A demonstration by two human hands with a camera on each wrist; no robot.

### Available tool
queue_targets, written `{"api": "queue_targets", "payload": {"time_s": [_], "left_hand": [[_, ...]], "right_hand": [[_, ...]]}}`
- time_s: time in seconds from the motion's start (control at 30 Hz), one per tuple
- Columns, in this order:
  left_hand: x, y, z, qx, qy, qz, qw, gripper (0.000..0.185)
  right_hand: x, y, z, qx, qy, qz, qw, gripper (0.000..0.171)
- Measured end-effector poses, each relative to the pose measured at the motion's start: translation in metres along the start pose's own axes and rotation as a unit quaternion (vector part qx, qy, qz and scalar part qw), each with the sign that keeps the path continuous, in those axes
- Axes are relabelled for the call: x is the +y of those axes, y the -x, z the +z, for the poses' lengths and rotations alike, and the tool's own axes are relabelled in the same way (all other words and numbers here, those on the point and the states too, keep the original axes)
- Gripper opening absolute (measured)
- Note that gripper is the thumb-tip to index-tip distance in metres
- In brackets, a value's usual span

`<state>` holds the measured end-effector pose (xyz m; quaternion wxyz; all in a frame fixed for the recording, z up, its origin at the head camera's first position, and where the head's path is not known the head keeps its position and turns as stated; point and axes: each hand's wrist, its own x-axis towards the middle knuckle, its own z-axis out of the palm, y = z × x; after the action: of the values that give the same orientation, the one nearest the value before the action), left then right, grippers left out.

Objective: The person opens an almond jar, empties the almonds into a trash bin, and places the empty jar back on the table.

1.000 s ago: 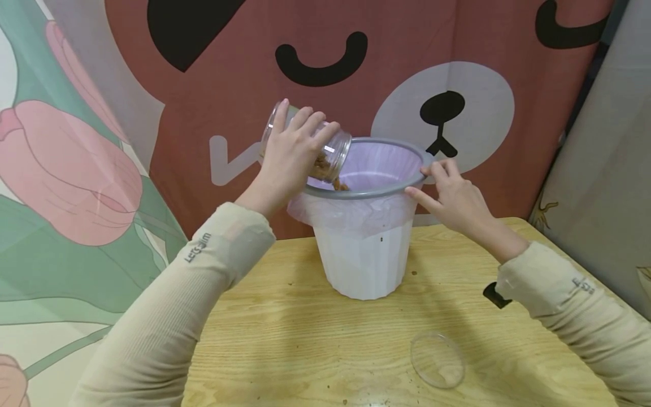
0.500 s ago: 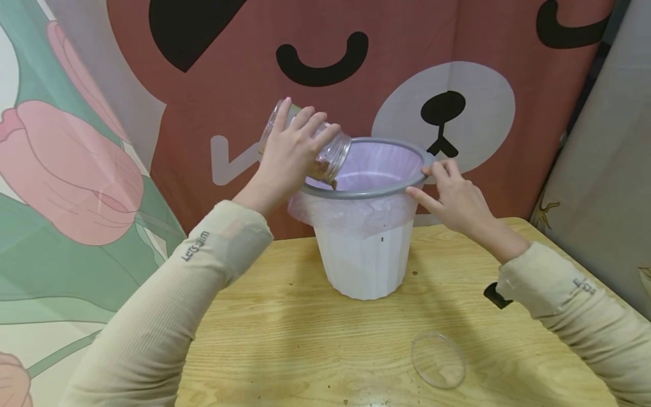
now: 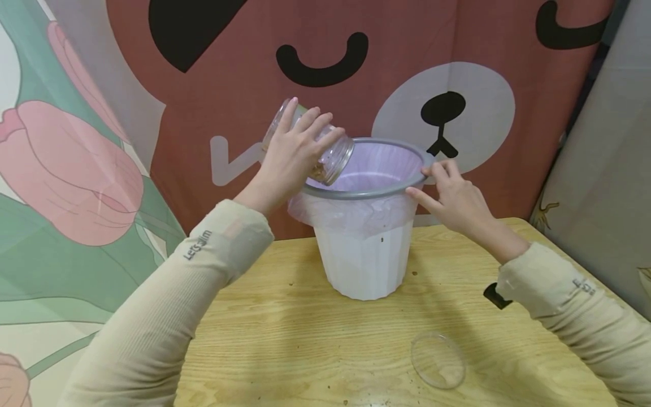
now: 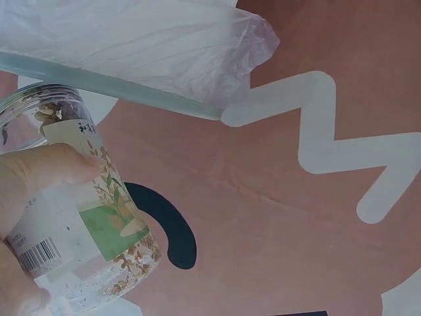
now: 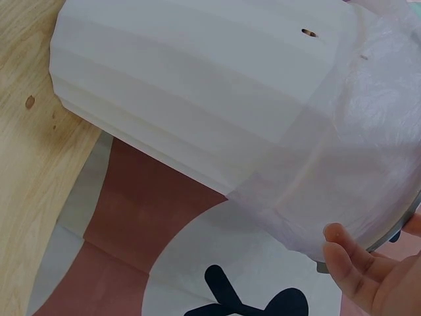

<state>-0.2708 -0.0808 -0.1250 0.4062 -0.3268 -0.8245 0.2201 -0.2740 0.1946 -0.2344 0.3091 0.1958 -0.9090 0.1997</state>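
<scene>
My left hand (image 3: 292, 152) grips a clear jar (image 3: 339, 157), tilted mouth-down over the left side of a white trash can (image 3: 363, 265). Brown dried bits (image 3: 319, 172) lie near its mouth, and more cling by the base in the left wrist view, where a printed label (image 4: 108, 217) shows. A pale purple bag (image 3: 378, 164) lines the can and folds over its outside beneath the grey rim (image 3: 356, 195). On the opposite side, my right hand (image 3: 460, 200) pinches that rim between thumb and fingers. The can's inner bottom is hidden.
A clear round lid (image 3: 437, 360) lies on the wooden table (image 3: 285, 339) in front of the can. Small brown crumbs (image 3: 414, 273) dot the tabletop. A printed bear curtain (image 3: 229, 96) hangs right behind the can.
Brown bits that were spilling from the jar's mouth no longer show there, and fewer are left near its opening. The jar has shifted slightly right. My right hand stays at the rim.
</scene>
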Motion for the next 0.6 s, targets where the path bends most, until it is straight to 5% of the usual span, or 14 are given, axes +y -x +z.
{"api": "queue_targets", "payload": {"time_s": [0.6], "left_hand": [[-0.0007,-0.0010,0.0024,0.005,-0.016,0.020,0.9997,0.057]], "right_hand": [[-0.0001,-0.0003,-0.0007,0.001,-0.002,-0.002,1.000,0.054]]}}
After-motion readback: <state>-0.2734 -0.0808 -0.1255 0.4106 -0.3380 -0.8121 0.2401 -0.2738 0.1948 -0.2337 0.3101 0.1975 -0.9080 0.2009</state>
